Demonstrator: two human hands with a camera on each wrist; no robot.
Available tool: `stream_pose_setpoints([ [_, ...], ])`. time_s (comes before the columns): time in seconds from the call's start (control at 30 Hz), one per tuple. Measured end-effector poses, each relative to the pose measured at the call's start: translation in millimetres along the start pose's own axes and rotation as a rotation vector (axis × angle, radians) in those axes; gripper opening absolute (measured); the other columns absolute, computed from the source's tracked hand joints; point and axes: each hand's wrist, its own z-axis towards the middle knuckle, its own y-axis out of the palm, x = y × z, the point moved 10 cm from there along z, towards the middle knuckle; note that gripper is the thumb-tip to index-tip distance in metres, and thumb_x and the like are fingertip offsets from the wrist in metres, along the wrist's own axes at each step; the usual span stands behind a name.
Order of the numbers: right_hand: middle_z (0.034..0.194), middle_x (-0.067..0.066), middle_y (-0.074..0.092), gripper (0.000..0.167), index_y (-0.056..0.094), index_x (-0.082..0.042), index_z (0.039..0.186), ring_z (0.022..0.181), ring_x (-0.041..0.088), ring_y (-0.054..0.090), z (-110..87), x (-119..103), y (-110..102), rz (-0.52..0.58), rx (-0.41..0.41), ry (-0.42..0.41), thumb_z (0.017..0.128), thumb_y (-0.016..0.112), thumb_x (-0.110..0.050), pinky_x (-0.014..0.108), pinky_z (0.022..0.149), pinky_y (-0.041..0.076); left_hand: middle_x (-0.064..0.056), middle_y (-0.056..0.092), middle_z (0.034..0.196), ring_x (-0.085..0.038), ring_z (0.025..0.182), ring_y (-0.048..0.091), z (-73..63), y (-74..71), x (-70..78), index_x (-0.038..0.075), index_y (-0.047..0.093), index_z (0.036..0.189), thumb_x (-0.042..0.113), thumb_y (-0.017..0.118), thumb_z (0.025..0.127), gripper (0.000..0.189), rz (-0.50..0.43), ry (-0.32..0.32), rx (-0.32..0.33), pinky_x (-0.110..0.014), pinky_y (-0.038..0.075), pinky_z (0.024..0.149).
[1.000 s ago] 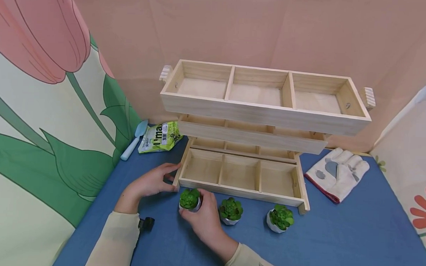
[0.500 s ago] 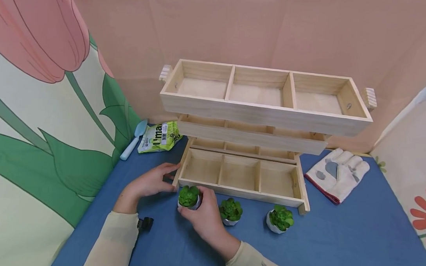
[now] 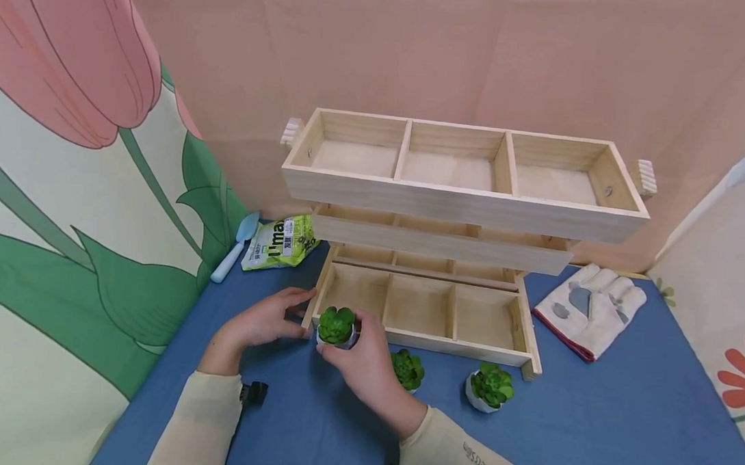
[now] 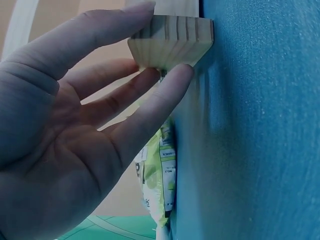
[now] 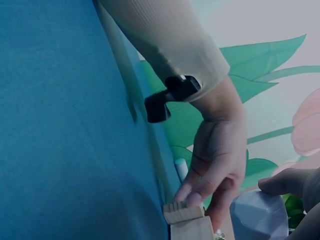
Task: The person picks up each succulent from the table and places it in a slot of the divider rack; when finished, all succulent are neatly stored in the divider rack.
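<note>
In the head view my right hand holds a small potted succulent between thumb and fingers, raised at the front of the lowest tray's left compartment. Its faceted white pot shows large in the right wrist view. My left hand holds the front end of the left base rail of a tiered wooden plant stand, thumb and fingertips against the wood. Two more succulents stand before the stand: one partly behind my right hand, another further right.
The stand's three-compartment tiers rise in steps toward the back wall, the top box highest. A light blue trowel and a green-and-white bag lie behind my left hand. White work gloves lie right of the stand on the blue cloth.
My right hand has lifted the succulent and moved it up and forward, so it now overlaps the lowest tray's front edge. My left hand stays at the rail.
</note>
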Motion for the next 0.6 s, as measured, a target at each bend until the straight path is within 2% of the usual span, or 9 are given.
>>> stream_pose_setpoints([
  [0.37, 0.136, 0.020, 0.056, 0.072, 0.053, 0.000, 0.145, 0.118, 0.030, 0.058, 13.6, -6.9, -11.9, -0.018, 0.014, -0.009, 0.087, 0.087, -0.025, 0.047, 0.096, 0.054, -0.025, 0.037, 0.167, -0.042, 0.137, 0.062, -2.3, 0.7, 6.9, 0.005, 0.039, 0.165, 0.021, 0.084, 0.092, 0.087, -0.018, 0.014, 0.003, -0.044, 0.061, 0.096],
  [0.6, 0.134, 0.020, 0.058, 0.064, 0.055, 0.000, 0.141, 0.115, 0.029, 0.061, 21.5, -13.8, -15.9, -0.005, 0.010, -0.033, 0.089, 0.085, -0.020, 0.046, 0.095, 0.054, -0.028, 0.035, 0.167, -0.042, 0.133, 0.064, -3.5, 2.6, 7.5, 0.002, 0.037, 0.165, 0.019, 0.083, 0.092, 0.088, -0.068, 0.037, -0.001, -0.043, 0.061, 0.095],
])
